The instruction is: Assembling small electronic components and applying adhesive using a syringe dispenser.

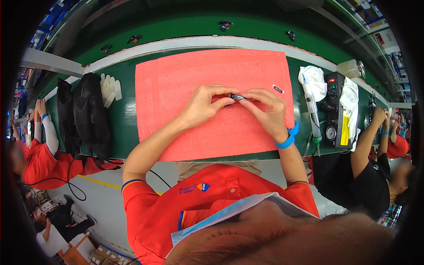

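Head: nearest the camera, at 5 o'clock, with a pale blue mask toward 6 o'clock.
Fingertip work: judging by the pose, close two-handed handling of one small part, with neither hand free for anything else.
Next move: seems to call for light, steady pressure from both sides and a clear sight of the part's ends, since the fingers cover much of it.
Part: dark, slim and glossy, with pale bluish glints; it is over the pink mat, off the mat's middle toward 2 o'clock. At this scale its exact kind is hard to make out.
Left hand: reaches in from 7 o'clock; thumb and forefinger nearly meet, pinching the part's left end.
Right hand: reaches in from 5 o'clock, a blue band at the wrist; thumb and forefinger are closed to the part's thickness at its right end.
Strip: small, black and white, lying on the mat at 3 o'clock from the part, apart from the fingertips.
Box: black, at 3 o'clock beyond the mat, with a syringe between them.
Bag: black mesh, at 9 o'clock.
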`<state>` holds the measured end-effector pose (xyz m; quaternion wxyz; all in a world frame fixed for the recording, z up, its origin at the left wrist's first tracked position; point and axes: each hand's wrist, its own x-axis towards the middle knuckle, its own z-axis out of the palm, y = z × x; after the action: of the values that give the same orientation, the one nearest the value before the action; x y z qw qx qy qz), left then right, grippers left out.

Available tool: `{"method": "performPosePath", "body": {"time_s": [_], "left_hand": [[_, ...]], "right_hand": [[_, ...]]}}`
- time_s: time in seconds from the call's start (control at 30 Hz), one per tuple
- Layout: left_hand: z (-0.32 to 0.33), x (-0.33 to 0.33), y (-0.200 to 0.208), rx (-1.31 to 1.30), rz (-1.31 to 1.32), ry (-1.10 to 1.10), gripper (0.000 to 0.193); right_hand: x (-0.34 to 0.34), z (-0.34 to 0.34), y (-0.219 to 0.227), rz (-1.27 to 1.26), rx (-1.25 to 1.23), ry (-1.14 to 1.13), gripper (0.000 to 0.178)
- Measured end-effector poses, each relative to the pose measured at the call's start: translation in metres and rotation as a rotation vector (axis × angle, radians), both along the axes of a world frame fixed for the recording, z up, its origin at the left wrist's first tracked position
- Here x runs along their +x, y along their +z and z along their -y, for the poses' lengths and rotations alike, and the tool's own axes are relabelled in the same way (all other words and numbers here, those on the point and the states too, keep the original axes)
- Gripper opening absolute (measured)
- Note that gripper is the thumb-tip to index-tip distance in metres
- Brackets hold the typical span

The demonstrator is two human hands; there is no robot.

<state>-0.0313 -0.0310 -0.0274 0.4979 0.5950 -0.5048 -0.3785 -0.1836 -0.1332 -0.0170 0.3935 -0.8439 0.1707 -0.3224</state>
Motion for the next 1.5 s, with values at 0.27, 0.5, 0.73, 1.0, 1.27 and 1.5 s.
{"method": "performPosePath", "body": {"time_s": [0.27,0.5,0.73,1.0,1.27,1.5], "left_hand": [[-0.001,0.000,0.004,0.002,0.036,-0.005,0.024],[-0.001,-0.001,0.003,-0.016,0.026,0.009,0.024],[-0.004,-0.006,0.011,0.015,-0.042,0.028,0.024],[-0.006,-0.009,0.011,0.041,-0.257,0.091,0.022],[-0.007,-0.011,0.014,-0.140,0.115,0.097,0.018],[-0.009,-0.015,0.013,-0.342,0.230,0.103,0.020]], "right_hand": [[0.000,0.000,-0.004,-0.010,-0.002,-0.007,0.015],[0.000,-0.002,-0.008,-0.021,0.119,0.001,0.016],[-0.002,-0.003,-0.003,0.016,-0.087,0.022,0.016],[-0.001,-0.006,0.002,0.044,0.226,0.077,0.017],[-0.006,-0.008,-0.003,0.042,0.547,0.077,0.017],[-0.009,-0.008,0.003,0.052,0.161,0.088,0.016]]}}
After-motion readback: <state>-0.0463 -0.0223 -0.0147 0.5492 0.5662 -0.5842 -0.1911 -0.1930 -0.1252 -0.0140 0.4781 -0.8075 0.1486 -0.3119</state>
